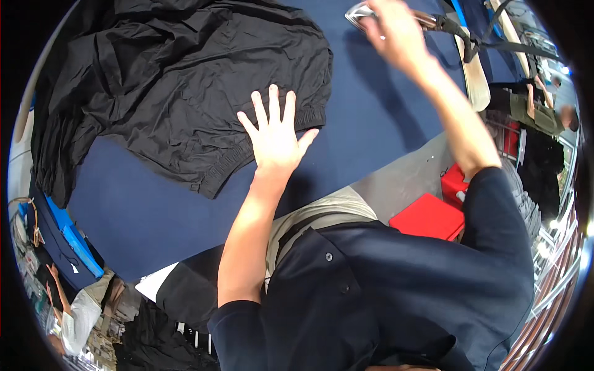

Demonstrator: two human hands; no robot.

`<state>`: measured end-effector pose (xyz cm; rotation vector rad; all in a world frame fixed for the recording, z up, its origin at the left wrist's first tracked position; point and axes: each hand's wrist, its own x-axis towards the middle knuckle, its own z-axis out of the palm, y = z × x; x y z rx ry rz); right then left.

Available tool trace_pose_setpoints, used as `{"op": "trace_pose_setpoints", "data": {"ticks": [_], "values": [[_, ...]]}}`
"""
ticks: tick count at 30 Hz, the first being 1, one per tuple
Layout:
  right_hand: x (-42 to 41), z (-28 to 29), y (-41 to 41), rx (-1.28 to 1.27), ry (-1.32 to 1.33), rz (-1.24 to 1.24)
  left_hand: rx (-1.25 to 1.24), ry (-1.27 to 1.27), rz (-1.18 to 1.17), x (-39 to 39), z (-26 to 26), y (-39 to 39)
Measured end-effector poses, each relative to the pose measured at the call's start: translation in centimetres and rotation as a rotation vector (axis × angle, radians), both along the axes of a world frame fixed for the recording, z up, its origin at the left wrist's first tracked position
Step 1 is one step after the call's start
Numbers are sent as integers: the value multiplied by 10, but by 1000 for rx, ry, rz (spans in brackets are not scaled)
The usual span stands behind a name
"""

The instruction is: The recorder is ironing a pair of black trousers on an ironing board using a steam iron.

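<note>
A black garment [185,83] with a gathered elastic waistband lies wrinkled over the blue cloth-covered table [158,222]. My left hand [277,137] rests flat on it near the waistband, fingers spread, holding nothing. At the upper right, my right hand [392,28] is closed around the handle of a steam iron [357,16], which is partly hidden by the hand and blurred. The iron is to the right of the garment, apart from it, and a cord or hose leads away from it to the right.
A pale padded board [473,79] adjoins the table's right side. Red boxes [429,217] stand below the near right edge. Dark fabric [158,338] is heaped at lower left. Other people are at work at the far left [81,320] and far right [538,113].
</note>
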<state>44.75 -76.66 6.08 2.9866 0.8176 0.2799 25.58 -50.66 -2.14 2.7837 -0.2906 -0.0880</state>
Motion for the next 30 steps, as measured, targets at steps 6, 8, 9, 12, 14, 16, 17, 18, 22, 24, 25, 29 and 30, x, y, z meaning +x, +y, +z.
{"op": "trace_pose_setpoints", "data": {"ticks": [6,8,9,12,14,16,17,18,22,24,25,29,30], "values": [[-90,-55,64,112,718,-362,-80,-7,-41,0,-1,-4],[-107,-76,80,205,543,-259,-200,-49,-3,-6,-4,-4],[-102,-72,85,255,578,-240,-255,-96,24,-2,-6,-3],[-101,-72,76,245,539,-218,-178,-83,25,-1,-5,-3],[-100,-68,70,236,532,-202,-173,-100,34,-5,-8,-3],[-107,-77,64,258,470,-190,-177,-75,31,-4,-1,-6],[-106,-83,59,276,410,-176,-184,-48,30,-1,3,-8],[-103,-87,52,247,461,-149,-153,-42,28,-2,-1,-8],[-53,-12,-8,311,10,181,-50,10,43,-11,-2,-3],[9,6,-61,64,-358,67,-10,11,38,-12,8,-8],[37,4,-82,-42,-446,42,-9,12,27,-8,12,-12],[80,-6,-82,-234,198,-172,-319,60,4,5,18,4],[74,4,-73,-198,367,-134,-654,22,178,10,32,23]]}}
